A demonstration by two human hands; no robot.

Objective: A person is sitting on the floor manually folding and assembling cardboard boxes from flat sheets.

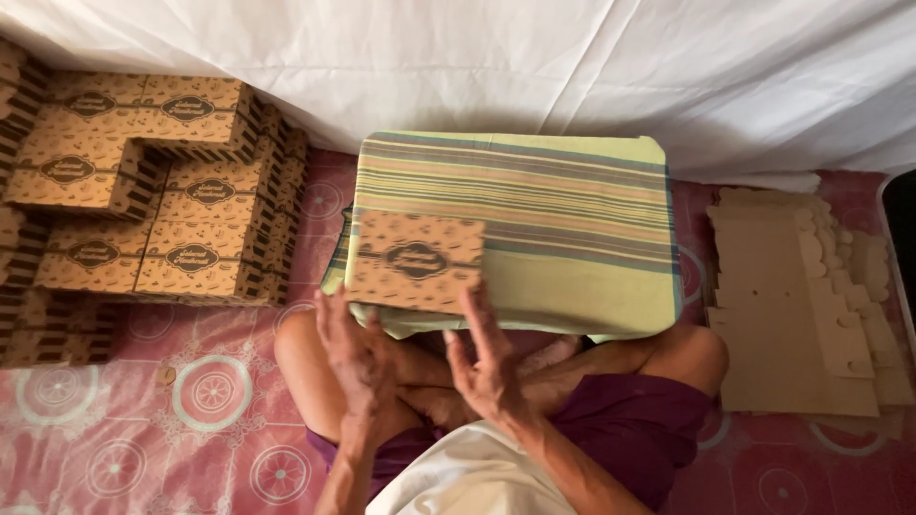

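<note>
Brown printed box (416,261) lying flat at near-left corner of striped cushion (534,219) across the lap. Left hand (355,355) and right hand (487,367) just near of it, fingers spread, fingertips touching its near edge, gripping nothing. Stacked finished boxes (153,181) far left; flat cardboard blanks (801,305) right.
</note>
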